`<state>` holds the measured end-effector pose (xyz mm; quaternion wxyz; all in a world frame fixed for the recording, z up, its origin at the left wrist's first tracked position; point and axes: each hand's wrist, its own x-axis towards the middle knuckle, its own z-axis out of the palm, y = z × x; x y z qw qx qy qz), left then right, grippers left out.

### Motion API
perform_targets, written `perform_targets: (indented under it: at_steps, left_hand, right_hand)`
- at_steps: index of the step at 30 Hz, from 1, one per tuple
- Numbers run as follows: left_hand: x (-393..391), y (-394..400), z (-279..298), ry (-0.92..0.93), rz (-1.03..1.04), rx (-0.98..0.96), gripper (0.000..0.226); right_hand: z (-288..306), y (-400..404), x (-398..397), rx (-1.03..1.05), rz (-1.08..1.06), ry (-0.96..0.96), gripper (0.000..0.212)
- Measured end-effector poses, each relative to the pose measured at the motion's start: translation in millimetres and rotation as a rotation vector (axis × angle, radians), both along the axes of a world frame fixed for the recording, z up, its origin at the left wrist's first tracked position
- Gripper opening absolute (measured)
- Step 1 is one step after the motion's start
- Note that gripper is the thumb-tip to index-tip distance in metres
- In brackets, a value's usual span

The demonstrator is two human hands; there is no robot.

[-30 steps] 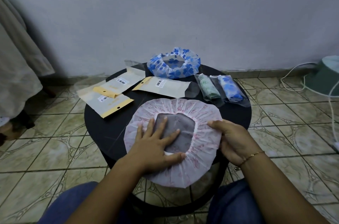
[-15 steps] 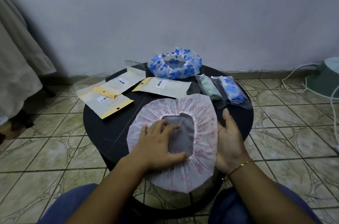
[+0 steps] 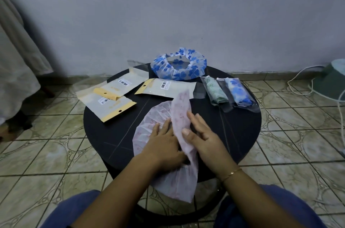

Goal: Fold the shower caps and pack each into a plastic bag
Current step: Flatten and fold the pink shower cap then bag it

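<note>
pink cap (image 3: 160,114), thin crinkled plastic with a faint print, lies on the near half of our round black table (image 3: 239,134), its right side folded up and over into a long standing flap, its near edge hanging off the table. our left hand (image 3: 164,143) lies flat on the spread half, fingers straight and pressing. our right hand (image 3: 203,138) holds the flap, thumb on its near face and fingers behind it. at the far edge sits a blue-flowered cap (image 3: 179,65), gathered into a puffy ring. right of it lie two clear bags, one with a rolled green cap (image 3: 215,90), one with a rolled blue cap (image 3: 238,92). left lie three flat empty bags (image 3: 110,104), frosted with tan header strips and barcode labels.
</note>
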<state>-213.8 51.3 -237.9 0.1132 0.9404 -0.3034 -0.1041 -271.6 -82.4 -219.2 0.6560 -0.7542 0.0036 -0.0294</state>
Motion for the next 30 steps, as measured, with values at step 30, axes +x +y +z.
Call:
perform_targets:
  at_steps: [30]
  left_hand:
    - [32, 68, 23, 0.352, 0.766, -0.752, 0.021]
  right_hand:
    - [-19, 39, 26, -1.212, 0.231, 0.134, 0.085]
